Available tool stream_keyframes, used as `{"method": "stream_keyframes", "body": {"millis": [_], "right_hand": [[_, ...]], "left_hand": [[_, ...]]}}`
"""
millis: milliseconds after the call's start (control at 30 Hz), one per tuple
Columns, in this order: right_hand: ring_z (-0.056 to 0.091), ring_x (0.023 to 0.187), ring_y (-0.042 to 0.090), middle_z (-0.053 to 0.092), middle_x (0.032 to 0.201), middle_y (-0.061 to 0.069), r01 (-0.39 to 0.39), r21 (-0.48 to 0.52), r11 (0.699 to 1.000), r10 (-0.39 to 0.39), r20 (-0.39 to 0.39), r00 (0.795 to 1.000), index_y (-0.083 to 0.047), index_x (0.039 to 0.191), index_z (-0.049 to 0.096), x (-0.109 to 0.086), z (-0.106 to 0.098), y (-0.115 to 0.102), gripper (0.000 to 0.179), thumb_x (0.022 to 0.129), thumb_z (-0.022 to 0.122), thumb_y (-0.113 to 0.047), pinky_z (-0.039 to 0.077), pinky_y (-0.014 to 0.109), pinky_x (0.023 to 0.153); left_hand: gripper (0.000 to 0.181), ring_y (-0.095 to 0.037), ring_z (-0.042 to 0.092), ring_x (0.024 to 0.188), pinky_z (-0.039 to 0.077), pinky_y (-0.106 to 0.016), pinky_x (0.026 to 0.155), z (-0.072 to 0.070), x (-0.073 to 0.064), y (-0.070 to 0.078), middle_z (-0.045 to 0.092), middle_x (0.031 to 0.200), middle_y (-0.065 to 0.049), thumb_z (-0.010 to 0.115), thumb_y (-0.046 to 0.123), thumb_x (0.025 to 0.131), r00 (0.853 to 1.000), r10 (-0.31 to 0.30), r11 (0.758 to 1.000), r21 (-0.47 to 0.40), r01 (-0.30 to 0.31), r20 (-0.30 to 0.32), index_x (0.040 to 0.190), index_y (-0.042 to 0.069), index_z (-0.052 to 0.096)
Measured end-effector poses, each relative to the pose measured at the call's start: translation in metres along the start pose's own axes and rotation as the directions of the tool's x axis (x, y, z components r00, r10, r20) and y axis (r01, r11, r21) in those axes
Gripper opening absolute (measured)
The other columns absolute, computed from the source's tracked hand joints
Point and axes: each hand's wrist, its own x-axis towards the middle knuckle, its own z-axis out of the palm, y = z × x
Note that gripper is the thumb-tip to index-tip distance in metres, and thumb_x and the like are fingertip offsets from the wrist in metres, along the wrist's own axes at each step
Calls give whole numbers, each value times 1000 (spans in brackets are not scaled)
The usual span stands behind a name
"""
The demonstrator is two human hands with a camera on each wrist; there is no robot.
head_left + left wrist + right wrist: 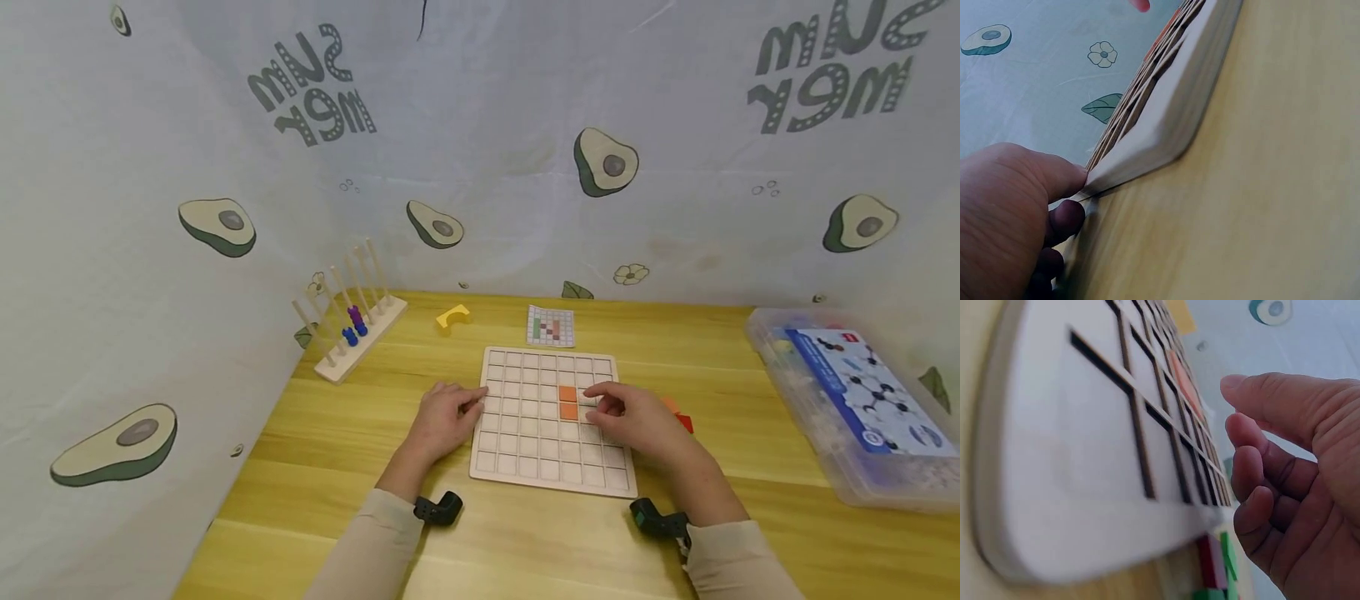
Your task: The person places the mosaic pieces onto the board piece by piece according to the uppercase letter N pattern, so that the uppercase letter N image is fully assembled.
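Observation:
A pale wooden grid board [517, 468] lies on the table, with two orange square tiles [567, 393] set one behind the other in its cells. My left hand [444, 423] is at the board's left edge. In the left wrist view, the thumb [1060, 178] and a curled finger pinch the rim. Over the right part of the board is my right hand [637, 421], thumb and index finger apart with nothing between them. Its other fingers [1250, 469] are loosely bent in the right wrist view. Behind the board lies a small printed pattern card [551, 326] with coloured squares.
Partly hidden behind the right hand are red blocks [685, 422] and orange ones; green blocks [1229, 556] show in the right wrist view. A peg rack [360, 340] with blue and purple beads stands left, near a yellow arch block [452, 317]. Right is a plastic box [817, 417].

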Motion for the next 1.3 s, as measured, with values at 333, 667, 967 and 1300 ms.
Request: {"method": "stream_keyframes", "body": {"millis": [333, 667, 967, 1300], "right_hand": [[54, 83, 20, 62, 99, 8, -62, -13, 998, 61, -55, 997, -4, 135, 61, -8, -33, 27, 45, 98, 69, -29, 48, 28, 63], [55, 88, 24, 62, 105, 14, -173, -12, 985, 170, -119, 978, -2, 139, 57, -18, -57, 59, 54, 100, 66, -39, 48, 27, 68], [54, 94, 31, 62, 107, 19, -221, -81, 972, 206, -163, 965, 1, 137, 57, -23, -66, 82, 54, 101, 63, -39, 43, 33, 76], [54, 90, 30, 63, 102, 18, -216, -134, 967, 192, -168, 967, 1, 132, 60, -26, -68, 93, 47, 101, 64, -33, 41, 35, 76]], "left_hand": [[30, -11, 44, 79, 34, -29, 78, 0, -1, -1, 66, 83, 7, 64, 24, 100, 1000, -12, 1000, -13, 12, 1, 128, 20, 74], [30, -11, 44, 79, 35, -29, 78, -1, -2, 0, 69, 87, 5, 64, 25, 100, 1000, -17, 1000, -5, 17, 0, 128, 20, 74], [30, -11, 44, 78, 36, -29, 79, 0, 1, 0, 71, 90, 4, 64, 25, 100, 1000, -4, 1000, 0, 4, -1, 129, 20, 74], [30, -11, 45, 79, 36, -29, 79, -2, -1, 2, 72, 92, 3, 64, 25, 100, 1000, -14, 1000, -10, 15, 4, 128, 20, 74]]}}
